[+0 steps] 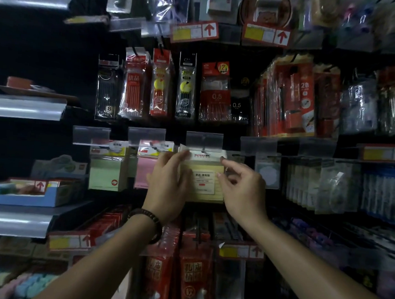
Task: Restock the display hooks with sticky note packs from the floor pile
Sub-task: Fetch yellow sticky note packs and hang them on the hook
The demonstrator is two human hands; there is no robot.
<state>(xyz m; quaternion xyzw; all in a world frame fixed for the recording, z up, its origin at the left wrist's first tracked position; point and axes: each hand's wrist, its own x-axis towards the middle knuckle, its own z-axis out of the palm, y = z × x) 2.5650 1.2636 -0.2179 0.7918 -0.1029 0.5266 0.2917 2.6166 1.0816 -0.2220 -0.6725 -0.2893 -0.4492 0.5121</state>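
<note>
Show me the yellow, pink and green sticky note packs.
yellow sticky note pack (204, 181): head view, its white front label.
pink sticky note pack (142, 172): head view, its pink front.
green sticky note pack (103, 171): head view, its green front.

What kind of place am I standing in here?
Most likely a stationery shop aisle. Pen packs hang in rows, a sticky note pack is held up at a hook, and price tags with red arrows sit along the rails.
</note>
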